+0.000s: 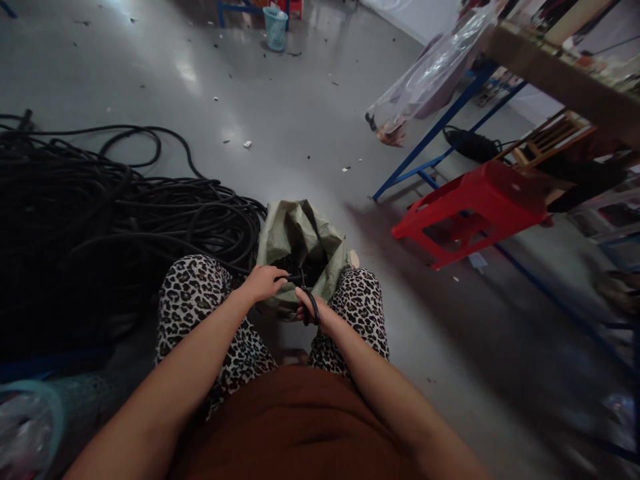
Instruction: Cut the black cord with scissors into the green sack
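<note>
I sit with an open green woven sack (293, 230) between my knees, with dark pieces inside it. My left hand (263, 283) pinches a short black cable (295, 277) just over the sack's mouth. My right hand (315, 313) grips black-handled scissors (311, 305), whose blades point toward the cable held by the left hand. Both hands are close together above the sack's near rim.
A big heap of black cable (100, 220) lies on the floor to my left. A red plastic stool (475, 207) stands to the right beside a blue-framed workbench (550, 73). A teal basket (45, 413) sits by my left hip, another (276, 28) stands far off.
</note>
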Demonstrator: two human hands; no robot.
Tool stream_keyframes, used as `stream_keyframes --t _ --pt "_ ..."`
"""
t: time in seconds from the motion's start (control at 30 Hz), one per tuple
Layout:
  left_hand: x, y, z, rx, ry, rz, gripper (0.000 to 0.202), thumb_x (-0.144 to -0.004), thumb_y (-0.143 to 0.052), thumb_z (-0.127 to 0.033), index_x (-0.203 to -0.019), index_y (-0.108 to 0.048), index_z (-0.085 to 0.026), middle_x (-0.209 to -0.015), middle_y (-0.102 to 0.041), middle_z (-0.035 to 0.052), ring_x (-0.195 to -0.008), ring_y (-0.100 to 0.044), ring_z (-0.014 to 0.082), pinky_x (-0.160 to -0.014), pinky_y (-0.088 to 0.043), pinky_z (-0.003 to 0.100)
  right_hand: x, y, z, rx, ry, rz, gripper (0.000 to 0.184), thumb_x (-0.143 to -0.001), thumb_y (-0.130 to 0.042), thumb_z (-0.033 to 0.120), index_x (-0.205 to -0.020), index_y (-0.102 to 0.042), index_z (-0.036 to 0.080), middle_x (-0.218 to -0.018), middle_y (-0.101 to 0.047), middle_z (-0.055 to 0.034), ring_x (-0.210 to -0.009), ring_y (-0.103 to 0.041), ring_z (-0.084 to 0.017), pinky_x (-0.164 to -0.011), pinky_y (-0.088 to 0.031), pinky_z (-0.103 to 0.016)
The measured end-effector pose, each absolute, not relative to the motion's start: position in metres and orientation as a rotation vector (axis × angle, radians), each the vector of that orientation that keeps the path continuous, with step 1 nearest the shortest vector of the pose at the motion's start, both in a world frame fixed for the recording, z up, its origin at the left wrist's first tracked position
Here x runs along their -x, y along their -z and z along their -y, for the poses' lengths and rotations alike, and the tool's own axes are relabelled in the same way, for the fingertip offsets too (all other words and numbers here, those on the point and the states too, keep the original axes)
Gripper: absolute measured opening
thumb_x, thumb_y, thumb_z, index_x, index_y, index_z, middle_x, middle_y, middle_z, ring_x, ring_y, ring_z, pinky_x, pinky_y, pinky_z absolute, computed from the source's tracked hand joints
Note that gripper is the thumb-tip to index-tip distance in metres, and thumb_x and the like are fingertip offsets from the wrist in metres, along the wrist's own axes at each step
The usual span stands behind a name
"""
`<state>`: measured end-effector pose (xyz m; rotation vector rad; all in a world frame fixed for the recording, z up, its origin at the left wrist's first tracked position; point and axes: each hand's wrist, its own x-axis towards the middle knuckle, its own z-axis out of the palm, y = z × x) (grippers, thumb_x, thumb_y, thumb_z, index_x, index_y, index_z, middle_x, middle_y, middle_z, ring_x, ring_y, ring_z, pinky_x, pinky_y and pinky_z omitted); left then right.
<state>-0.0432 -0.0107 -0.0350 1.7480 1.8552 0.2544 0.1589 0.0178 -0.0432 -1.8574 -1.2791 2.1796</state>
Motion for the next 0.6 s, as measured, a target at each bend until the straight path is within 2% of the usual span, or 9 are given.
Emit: stream_keyframes --t 0.3,0.6 --pt "0.044 0.034 0.011 -1.728 -0.255 -1.847 0.035 -0.097 -0.055 -0.032 -0.121 -0.080 -0.027 -0.125 -0.079 0.0061 -0.120 -0.071 0.0258 -0.105 -0.050 0.035 -0.158 0.031 -0.015 1.921 -2.178 1.256 0.049 -0.109 -0.054 0.049 -0.074 -0.057 0.015 -0.055 -0.054 0.0011 -0.040 -0.050 -0.011 -0.039 -0.040 -0.020" --pt "0.043 0.033 0.009 -1.742 -0.180 -1.842 0.040 -0.100 -0.050 -0.034 -0.128 -0.076 -0.025 -0.132 -0.076 0.0056 -0.125 -0.068 0.0237 -0.107 -0.049 0.031 -0.160 0.024 -0.015 1.937 -2.171 1.269 0.049 -0.107 -0.052 0.054 -0.074 -0.056 0.018 -0.048 -0.046 0.0046 -0.035 -0.044 -0.011 -0.033 -0.036 -0.021"
